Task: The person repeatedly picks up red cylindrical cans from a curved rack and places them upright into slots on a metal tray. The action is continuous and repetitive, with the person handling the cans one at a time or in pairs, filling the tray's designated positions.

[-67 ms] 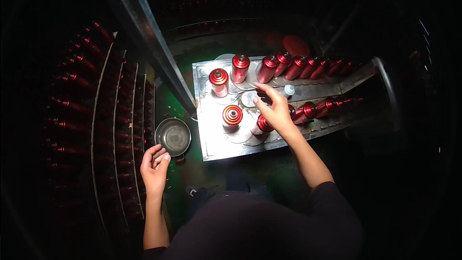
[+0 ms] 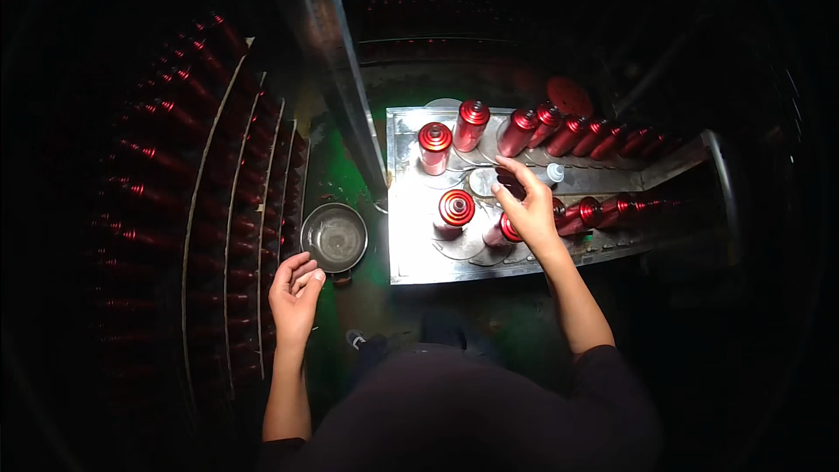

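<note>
My right hand (image 2: pixel 530 211) reaches over the bright metal table (image 2: pixel 408 253), its fingers spread and nothing between them. Below its palm, partly hidden, stands a shiny red bottle (image 2: pixel 500 232). Another red bottle (image 2: pixel 454 212) is upright on a round plate to the left of that hand. Farther back, two more red bottles, one (image 2: pixel 434 149) and another (image 2: pixel 472 127), also stand upright. A small pale cap-like piece (image 2: pixel 555 173) sits just beyond the right hand. My left hand (image 2: pixel 295 299) hovers empty beside a round metal pan (image 2: pixel 336 238), fingers loosely bent, thumb apart.
Two rows of red bottles (image 2: pixel 590 135) run along the table to the right, toward a curved metal rail (image 2: pixel 722 179). A slanted metal post (image 2: pixel 336 70) rises at the table's left. Racks packed with red bottles (image 2: pixel 166 179) fill the left side. A red disc (image 2: pixel 568 96) lies behind.
The whole view has swung, so the table, bottles, pan and racks sit farther right in the picture. Both hands keep nearly the same places relative to the table and pan.
</note>
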`<state>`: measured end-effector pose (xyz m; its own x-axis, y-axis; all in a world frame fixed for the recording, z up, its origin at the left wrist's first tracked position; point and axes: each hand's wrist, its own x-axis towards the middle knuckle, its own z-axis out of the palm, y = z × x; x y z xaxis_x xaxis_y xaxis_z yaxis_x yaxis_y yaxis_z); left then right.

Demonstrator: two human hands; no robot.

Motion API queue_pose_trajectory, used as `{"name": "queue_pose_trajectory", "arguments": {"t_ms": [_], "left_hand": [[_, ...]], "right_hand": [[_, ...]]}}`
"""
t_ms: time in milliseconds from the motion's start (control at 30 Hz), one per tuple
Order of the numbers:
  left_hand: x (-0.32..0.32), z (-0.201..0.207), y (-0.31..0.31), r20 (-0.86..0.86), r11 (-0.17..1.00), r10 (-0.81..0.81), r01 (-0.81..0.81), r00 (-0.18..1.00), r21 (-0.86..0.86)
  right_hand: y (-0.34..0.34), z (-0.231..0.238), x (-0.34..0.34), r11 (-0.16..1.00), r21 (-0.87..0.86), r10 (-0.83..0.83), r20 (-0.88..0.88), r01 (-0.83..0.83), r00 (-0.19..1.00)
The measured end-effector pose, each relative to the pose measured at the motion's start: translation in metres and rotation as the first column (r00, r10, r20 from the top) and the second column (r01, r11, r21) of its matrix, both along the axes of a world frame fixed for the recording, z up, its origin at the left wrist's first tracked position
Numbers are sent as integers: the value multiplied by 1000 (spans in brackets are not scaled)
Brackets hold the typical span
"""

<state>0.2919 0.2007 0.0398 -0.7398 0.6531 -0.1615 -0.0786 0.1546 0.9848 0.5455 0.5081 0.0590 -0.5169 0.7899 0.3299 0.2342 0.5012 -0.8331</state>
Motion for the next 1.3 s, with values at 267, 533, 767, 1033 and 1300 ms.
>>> {"name": "queue_pose_trajectory", "arguments": {"t_ms": [267, 533, 767, 1033, 1300], "left_hand": [[-65, 52, -251, -148, 939, 284, -244, 947, 243], [-125, 61, -478, -484, 602, 764, -743, 427, 293], [-222, 48, -528, -895, 474, 423, -876, 141, 86], [-278, 8, -542, -894, 454, 442, -878, 77, 150], [-220, 16, -557, -916, 501, 374, -863, 147, 66]], "right_hand": [[-275, 55, -154, 879, -181, 426, -110, -440, 898], [-500, 70, -318, 465, 71, 885, -43, -882, 463], [-622, 83, -484, 230, 392, 921, 208, -891, 329], [-688, 44, -562, 416, 463, 719, 360, -782, 595], [-714, 19, -589, 570, 394, 546, 474, -721, 691]]}}
